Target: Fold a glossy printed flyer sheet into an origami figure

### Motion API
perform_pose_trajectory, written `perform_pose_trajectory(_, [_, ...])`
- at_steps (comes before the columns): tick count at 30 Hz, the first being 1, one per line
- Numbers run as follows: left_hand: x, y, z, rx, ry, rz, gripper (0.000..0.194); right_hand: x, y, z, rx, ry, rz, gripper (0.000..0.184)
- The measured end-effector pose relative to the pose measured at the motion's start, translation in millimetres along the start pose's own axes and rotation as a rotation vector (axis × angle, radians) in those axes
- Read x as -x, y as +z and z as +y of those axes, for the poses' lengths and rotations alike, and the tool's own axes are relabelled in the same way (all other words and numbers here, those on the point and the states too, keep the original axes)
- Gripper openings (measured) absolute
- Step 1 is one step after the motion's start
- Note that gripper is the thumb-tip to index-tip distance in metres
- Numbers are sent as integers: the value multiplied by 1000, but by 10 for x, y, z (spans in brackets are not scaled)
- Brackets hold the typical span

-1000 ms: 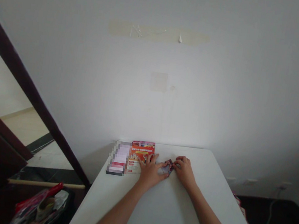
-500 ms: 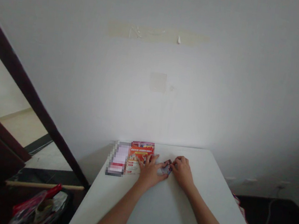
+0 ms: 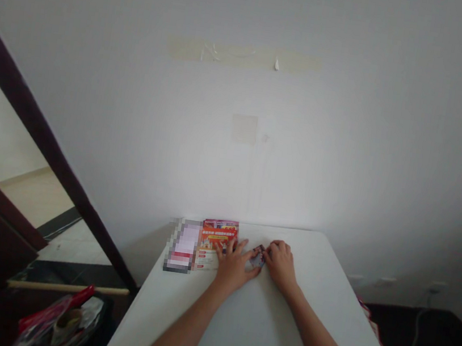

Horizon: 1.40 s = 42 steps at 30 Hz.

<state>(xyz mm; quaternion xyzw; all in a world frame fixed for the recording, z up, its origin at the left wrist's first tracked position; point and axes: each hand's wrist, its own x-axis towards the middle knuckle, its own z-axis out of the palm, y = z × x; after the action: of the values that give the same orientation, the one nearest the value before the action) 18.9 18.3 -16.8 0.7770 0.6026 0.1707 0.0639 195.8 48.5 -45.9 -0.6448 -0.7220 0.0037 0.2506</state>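
Observation:
A small printed piece of paper (image 3: pixel 257 260), dark and bluish, lies on the white table (image 3: pixel 251 336) between my two hands. My left hand (image 3: pixel 232 268) rests with its fingers spread; thumb and index finger touch the left part of the paper, and other fingertips lie over a red-and-white leaflet (image 3: pixel 218 233). On the other side, my right hand (image 3: pixel 284 265) has its fingers bent together at the paper's right edge, pinching it. Part of the small paper is hidden under the fingers.
Left of the leaflet lies a flat pixelated object (image 3: pixel 184 244). The table's far edge meets a pale wall (image 3: pixel 303 149). On the floor at lower left stands a filled bin (image 3: pixel 67 325), with a wooden stick (image 3: pixel 107 289) behind it. A cable (image 3: pixel 415 336) hangs at right.
Both hands stay nearly in place, with only slight finger movement at the small paper. The camera view has shifted a little.

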Motion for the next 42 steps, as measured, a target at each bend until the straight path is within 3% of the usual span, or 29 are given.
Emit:
perform_pose_trajectory(8, [8, 28, -15, -3, 61, 40, 55, 5, 18, -2, 27, -5, 21, 16])
perform_pose_trajectory(14, [3, 48, -27, 26, 89, 50, 41, 41, 62, 16, 32, -41, 73, 16])
perform_pose_trajectory(18, [-8, 48, -35, 26, 70, 58, 42, 32, 86, 24, 16, -17, 91, 15])
perform_pose_trajectory(23, [-9, 33, -40, 0, 35, 56, 44, -9, 119, 101, -91, -4, 117, 14])
perform_pose_trajectory(28, [3, -3, -9, 15, 7, 51, 45, -38, 76, 287, -335, -23, 163, 15])
perform_pose_trajectory(42, [-1, -9, 21, -9, -35, 63, 45, -20, -1, 297, -384, -66, 65, 16])
